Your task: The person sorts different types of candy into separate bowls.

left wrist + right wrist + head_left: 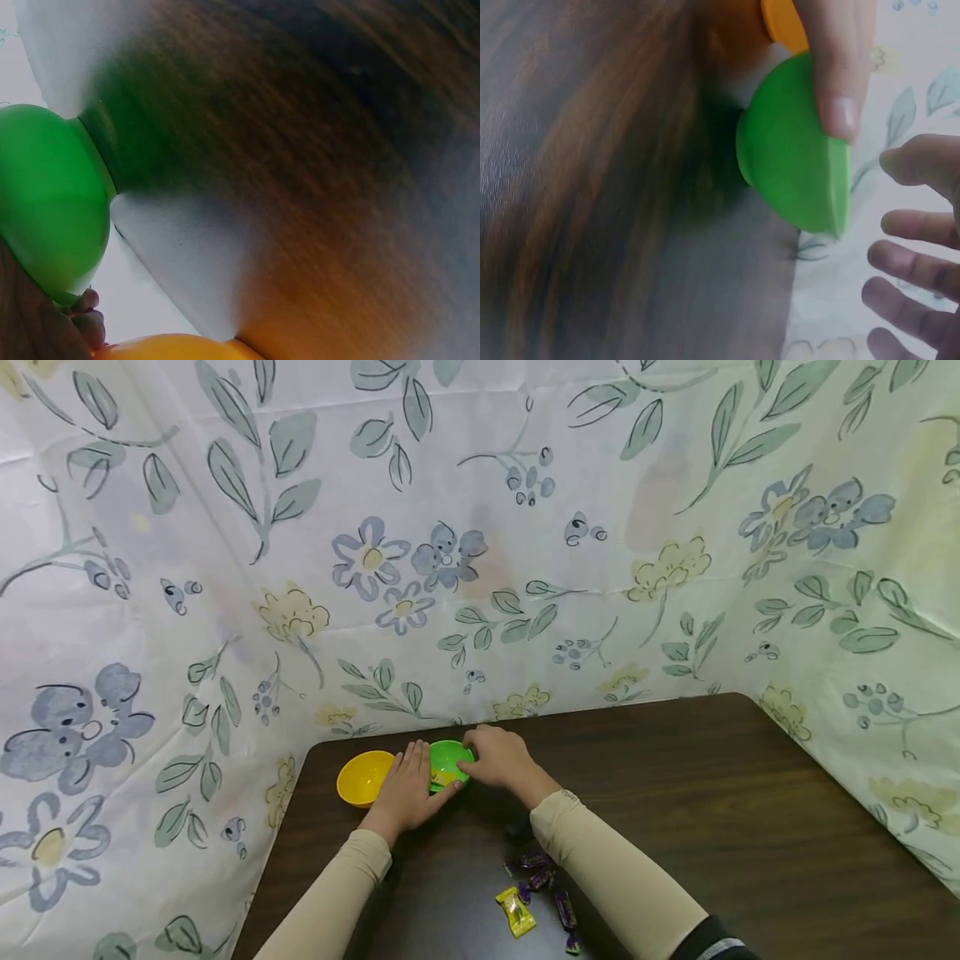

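Observation:
A green bowl stands upright on the table with a yellow-wrapped candy inside. My left hand lies along the bowl's left side, fingers straight and thumb stretched across the near rim; the right wrist view shows that thumb against the rim. On the bowl's other side is my right hand. Its fingers are spread and apart from the green wall in the right wrist view, holding nothing. Just left of my left hand sits a yellow bowl, its inside partly hidden by the fingers.
Nearer me on the dark wooden table lie a yellow-wrapped candy and several purple-wrapped candies, beside my right forearm. A small dark object sits just beyond them. Flowered cloth hangs behind the table.

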Tool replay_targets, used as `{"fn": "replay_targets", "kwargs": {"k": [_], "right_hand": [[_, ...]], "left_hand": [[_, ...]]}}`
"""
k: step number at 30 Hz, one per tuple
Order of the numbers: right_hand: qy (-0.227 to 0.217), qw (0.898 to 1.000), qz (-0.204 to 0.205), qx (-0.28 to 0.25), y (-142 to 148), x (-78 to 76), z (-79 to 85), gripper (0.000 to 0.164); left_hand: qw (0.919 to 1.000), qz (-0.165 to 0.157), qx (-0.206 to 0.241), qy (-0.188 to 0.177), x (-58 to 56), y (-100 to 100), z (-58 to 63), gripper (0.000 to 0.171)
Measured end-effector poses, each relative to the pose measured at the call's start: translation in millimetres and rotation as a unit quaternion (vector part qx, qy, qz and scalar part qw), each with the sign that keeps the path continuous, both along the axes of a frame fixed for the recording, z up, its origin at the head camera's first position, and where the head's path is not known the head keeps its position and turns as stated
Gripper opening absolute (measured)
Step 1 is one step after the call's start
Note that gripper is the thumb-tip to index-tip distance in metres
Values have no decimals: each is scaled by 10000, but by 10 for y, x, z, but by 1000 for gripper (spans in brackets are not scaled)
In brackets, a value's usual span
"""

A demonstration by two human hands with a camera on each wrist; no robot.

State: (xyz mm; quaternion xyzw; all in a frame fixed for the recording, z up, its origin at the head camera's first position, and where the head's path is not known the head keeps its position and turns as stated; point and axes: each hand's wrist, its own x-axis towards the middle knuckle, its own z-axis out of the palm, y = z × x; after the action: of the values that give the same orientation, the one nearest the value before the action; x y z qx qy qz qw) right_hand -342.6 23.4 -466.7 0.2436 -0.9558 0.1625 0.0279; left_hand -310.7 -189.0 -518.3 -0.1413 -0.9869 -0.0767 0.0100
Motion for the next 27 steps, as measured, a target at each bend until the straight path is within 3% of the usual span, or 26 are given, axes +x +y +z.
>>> {"fn": "replay_targets", "kwargs": {"k": [7, 15, 27], "right_hand": [[247, 9988, 382, -197, 133, 90, 115, 37], [454, 9958, 667, -436, 327, 305, 197, 31], [630, 9925, 938, -471, 641, 623, 155, 27]], "left_hand": [[10000, 23, -36, 5, -22, -16, 25, 111], [10000, 23, 52, 37, 12, -7, 34, 109], [10000, 44, 35, 49, 26, 9, 14, 111]]}}
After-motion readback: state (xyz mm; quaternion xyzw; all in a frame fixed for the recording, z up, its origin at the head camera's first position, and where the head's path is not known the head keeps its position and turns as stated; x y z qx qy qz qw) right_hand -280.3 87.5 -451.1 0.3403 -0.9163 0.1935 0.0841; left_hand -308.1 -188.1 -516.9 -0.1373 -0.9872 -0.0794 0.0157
